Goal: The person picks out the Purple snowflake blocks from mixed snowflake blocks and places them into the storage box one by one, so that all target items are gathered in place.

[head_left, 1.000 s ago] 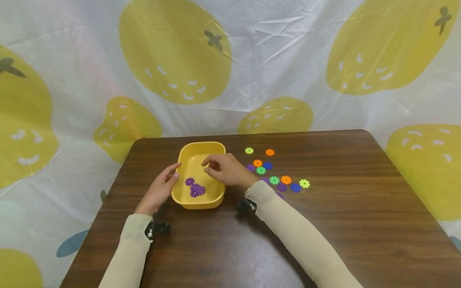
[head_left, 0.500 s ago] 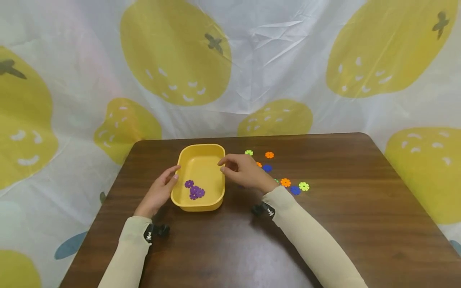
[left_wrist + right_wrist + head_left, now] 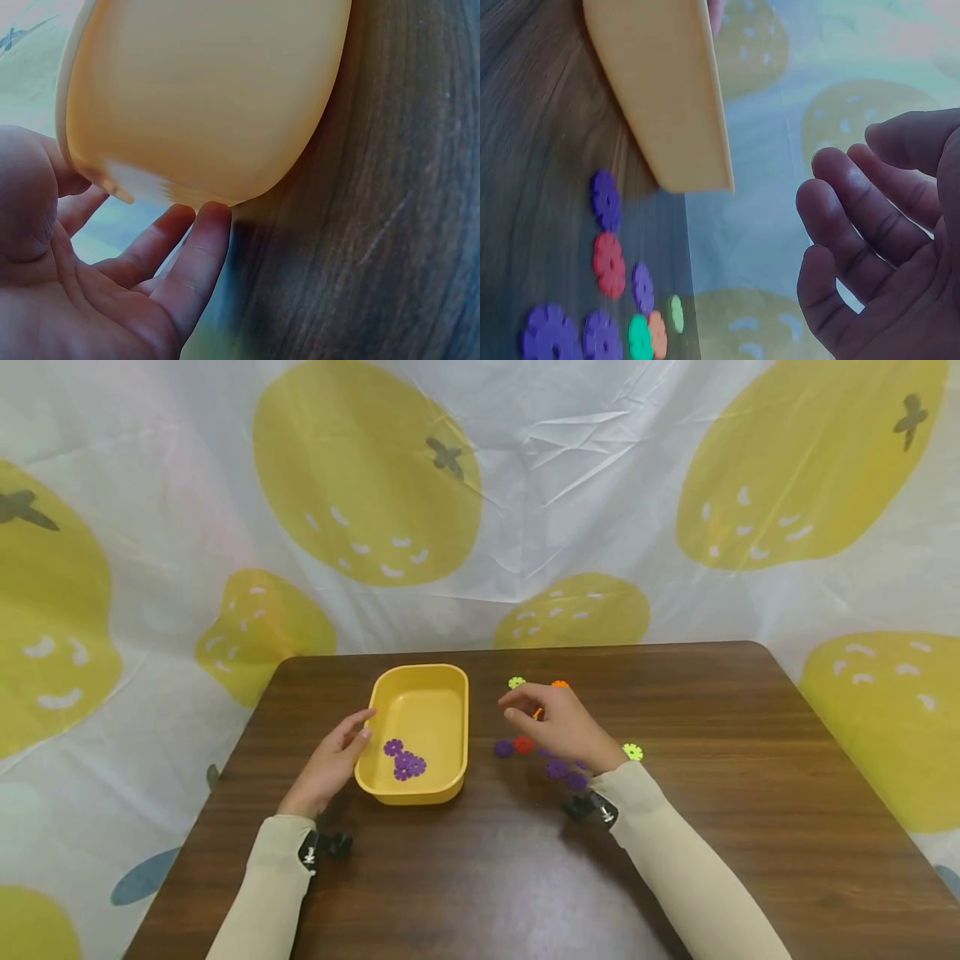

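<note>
"From the head?"

"On the table (image 3: 450,893), the yellow tub (image 3: 431,714) was gripped by the left hand (image 3: 327,763), fingers slightly spread; overlapped purple discs (image 3: 406,761) inside were hard to count. Right of the tub, loose discs (image 3: 522,744) were partly hidden by the right hand (image 3: 561,723), fingers loosely bent."

"Left wrist?"

"The tub was cut off above."

"Right wrist?"

"Eight loose discs were counted, four purple."

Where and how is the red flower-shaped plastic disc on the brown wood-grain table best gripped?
Probably pinch the red disc by the near and far edges of its notched rim, with the right hand coming from above. It lies flat and thin, bare table shows along its near edge, and a purple flower-shaped plastic disc sits close on its left.
</note>
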`<state>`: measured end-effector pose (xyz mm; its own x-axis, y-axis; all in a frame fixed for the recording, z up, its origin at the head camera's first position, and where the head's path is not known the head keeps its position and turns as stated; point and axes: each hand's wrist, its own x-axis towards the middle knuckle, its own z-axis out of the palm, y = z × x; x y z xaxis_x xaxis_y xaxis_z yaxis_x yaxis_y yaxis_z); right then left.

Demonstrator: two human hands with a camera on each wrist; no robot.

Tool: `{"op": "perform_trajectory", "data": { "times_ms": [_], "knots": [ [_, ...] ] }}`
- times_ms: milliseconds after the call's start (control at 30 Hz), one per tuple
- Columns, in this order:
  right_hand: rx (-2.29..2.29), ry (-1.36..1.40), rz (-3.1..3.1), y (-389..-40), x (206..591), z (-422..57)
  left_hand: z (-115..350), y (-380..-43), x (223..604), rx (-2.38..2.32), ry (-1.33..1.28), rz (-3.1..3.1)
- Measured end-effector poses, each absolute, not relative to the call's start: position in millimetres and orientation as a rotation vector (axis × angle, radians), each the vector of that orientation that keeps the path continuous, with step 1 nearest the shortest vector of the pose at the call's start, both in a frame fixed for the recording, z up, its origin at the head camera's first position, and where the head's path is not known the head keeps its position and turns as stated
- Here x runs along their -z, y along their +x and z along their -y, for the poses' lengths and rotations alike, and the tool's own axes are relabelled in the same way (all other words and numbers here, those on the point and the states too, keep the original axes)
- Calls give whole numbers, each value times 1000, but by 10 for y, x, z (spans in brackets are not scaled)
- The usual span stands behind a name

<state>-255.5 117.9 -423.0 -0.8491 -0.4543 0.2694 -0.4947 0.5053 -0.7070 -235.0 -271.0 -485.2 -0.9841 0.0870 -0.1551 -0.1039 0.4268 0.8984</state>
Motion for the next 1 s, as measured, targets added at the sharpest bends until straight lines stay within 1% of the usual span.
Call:
{"op": "perform_trajectory", "data": {
  "times_ms": [333, 700, 1000],
  "knots": [
    [-1255, 743, 2691, -2488, 4287, -1507, 2697, -2373, 4839, -1612, -39, -2478],
    [-1236, 633, 2788, -2407, 4474, -1849, 2740, -2358, 4801, -1602, -74, -2483],
    [-1131, 626, 2899, -2474, 4622, -2007, 2762, -2361, 4800, -1603, -68, -2485]
  ]
}}
